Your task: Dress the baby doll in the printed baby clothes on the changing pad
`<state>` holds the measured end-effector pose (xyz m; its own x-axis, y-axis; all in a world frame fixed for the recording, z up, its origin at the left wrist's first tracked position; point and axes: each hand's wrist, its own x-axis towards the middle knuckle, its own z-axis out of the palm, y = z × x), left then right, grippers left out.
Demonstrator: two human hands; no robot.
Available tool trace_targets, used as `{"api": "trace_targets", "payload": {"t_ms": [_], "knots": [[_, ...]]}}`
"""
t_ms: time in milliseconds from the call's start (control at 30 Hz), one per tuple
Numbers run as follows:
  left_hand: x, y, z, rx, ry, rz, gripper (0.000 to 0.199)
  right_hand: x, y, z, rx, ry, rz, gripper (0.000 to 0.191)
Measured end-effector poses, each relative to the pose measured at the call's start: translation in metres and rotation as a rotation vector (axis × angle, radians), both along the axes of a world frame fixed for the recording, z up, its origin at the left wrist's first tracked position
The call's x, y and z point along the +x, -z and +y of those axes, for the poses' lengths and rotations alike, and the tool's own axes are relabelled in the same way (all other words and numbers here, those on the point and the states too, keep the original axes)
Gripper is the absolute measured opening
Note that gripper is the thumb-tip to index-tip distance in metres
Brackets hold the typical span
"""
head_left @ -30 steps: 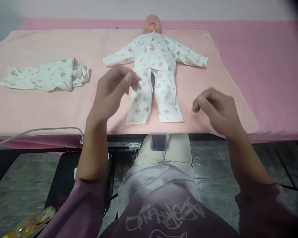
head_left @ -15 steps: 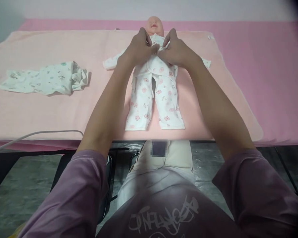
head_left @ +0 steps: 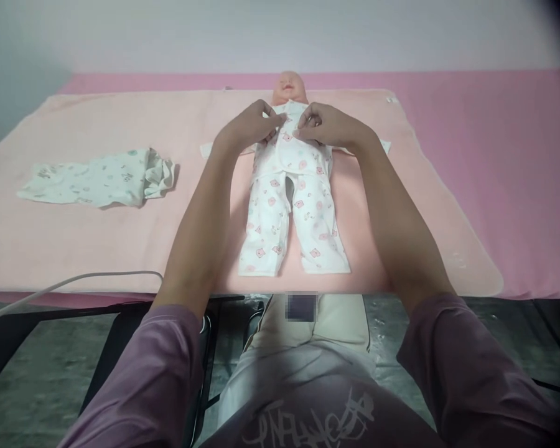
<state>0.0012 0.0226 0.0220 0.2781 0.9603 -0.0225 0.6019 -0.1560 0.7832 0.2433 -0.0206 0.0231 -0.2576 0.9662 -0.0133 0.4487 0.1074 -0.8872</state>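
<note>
A baby doll [head_left: 290, 89] lies on its back, head away from me. It wears a white long-sleeved baby shirt [head_left: 292, 155] with small pink prints and matching trousers [head_left: 267, 218]. Over the left side of the chest, my left hand [head_left: 254, 127] has thumb and fingers pinched at the shirt front. My right hand [head_left: 329, 124] pinches at the shirt on the other side, its fingers curled. Between the two hands a strip of the shirt front shows. The sleeves stretch out sideways, partly covered by my wrists.
A folded white printed garment [head_left: 98, 180] lies to the left on the pale pink mat [head_left: 98, 242]. Under the mat is a darker pink cover [head_left: 485, 155]. A white cable [head_left: 98, 274] crosses the front edge at the left. A wall [head_left: 280, 31] stands behind.
My hands have drawn slightly apart and down from the collar along the shirt front. The whole scene sits lower in view as the camera has tilted up.
</note>
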Motion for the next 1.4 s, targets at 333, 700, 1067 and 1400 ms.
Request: {"api": "trace_targets", "payload": {"t_ms": [333, 700, 1067, 1400], "knots": [[0.007, 0.018, 0.006, 0.179, 0.015, -0.189, 0.045, -0.002, 0.033, 0.045, 0.33, 0.13, -0.05, 0.029], [-0.005, 0.012, -0.01, 0.13, 0.069, -0.062, 0.046, -0.006, 0.04, 0.004, 0.462, 0.065, -0.146, 0.029], [-0.06, 0.053, -0.105, 0.295, 0.196, -0.101, 0.058, 0.002, 0.051, -0.086, 0.527, -0.025, -0.293, 0.026], [-0.058, 0.051, -0.156, 0.696, 0.038, 0.067, 0.017, 0.02, 0.034, -0.18, 0.618, 0.05, -0.216, 0.016]]}}
